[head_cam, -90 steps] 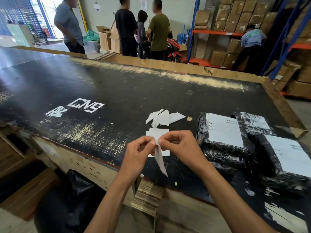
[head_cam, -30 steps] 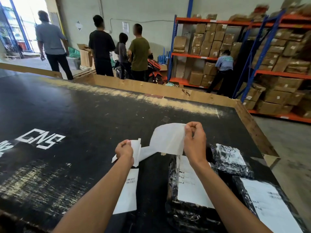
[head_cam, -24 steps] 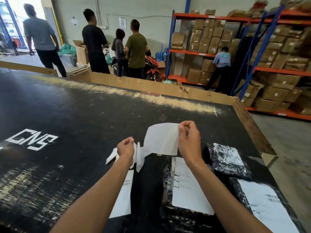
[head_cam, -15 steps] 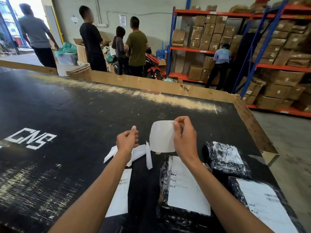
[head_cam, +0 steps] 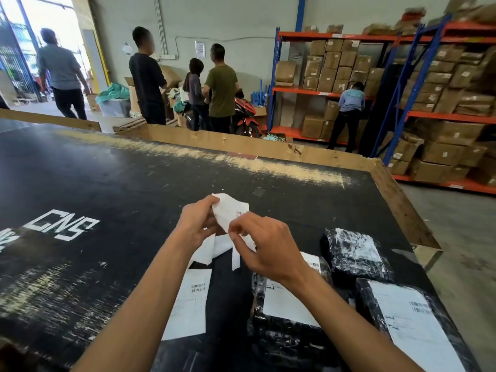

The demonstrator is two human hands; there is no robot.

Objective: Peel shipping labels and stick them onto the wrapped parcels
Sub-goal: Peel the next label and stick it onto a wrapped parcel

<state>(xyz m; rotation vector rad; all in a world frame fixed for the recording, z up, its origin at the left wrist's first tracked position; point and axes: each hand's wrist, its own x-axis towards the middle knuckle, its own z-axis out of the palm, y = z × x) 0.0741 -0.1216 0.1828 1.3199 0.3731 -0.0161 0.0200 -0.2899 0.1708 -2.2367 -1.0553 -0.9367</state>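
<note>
My left hand [head_cam: 197, 224] and my right hand [head_cam: 264, 244] both pinch one peeled white shipping label [head_cam: 230, 212], held just above the black table [head_cam: 120, 183]. Its barcode side faces me. Below the hands lie white backing strips [head_cam: 212, 247]. A flat label sheet [head_cam: 189, 304] rests on the table under my left forearm. Three black wrapped parcels sit to the right: one with a label under my right wrist [head_cam: 284, 315], a bare one [head_cam: 355, 255] behind, and a labelled one [head_cam: 410, 326] at the far right.
The table has a raised wooden rim [head_cam: 268, 147] along its far and right sides. Beyond it stand several people [head_cam: 220, 87], a red motorbike [head_cam: 245, 116] and shelf racks [head_cam: 418, 84] full of cardboard boxes.
My left hand dropped the backing strip onto the table and came up to the label. Both hands now hold the label together, closer in front of me.
</note>
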